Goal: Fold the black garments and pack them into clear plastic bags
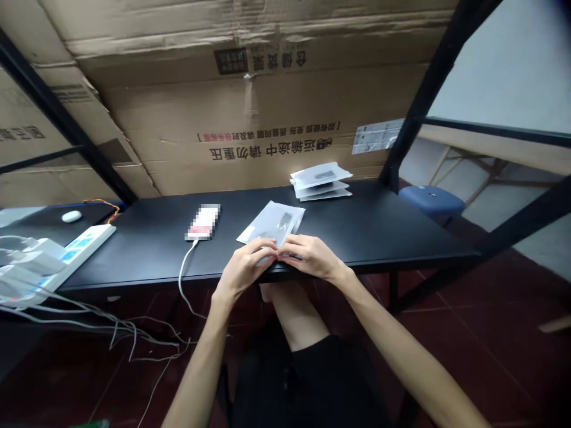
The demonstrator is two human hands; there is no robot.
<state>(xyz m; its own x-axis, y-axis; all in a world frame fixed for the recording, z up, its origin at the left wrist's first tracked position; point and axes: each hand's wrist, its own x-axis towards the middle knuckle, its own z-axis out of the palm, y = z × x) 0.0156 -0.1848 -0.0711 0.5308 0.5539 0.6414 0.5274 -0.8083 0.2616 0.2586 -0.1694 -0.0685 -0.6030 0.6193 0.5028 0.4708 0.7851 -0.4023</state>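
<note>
Forearms (pixel 196 368) reach over a black-clothed lap to the black counter (pixel 392 232), a flattened cardboard carton (pixel 267 113) standing along its back edge. Left hand (pixel 243 267) and right hand (pixel 314 257) sit close together, narrow, pinching a flat translucent packet (pixel 272 224) near the counter's front edge. Risk: a loosened grip could let the packet slide over that edge. Stacked packets (pixel 320 181) lie near the back edge. White cable (pixel 181 276) drops over the front edge from a pixelated device (pixel 204 222); an arm snagging it could drag the device off.
</note>
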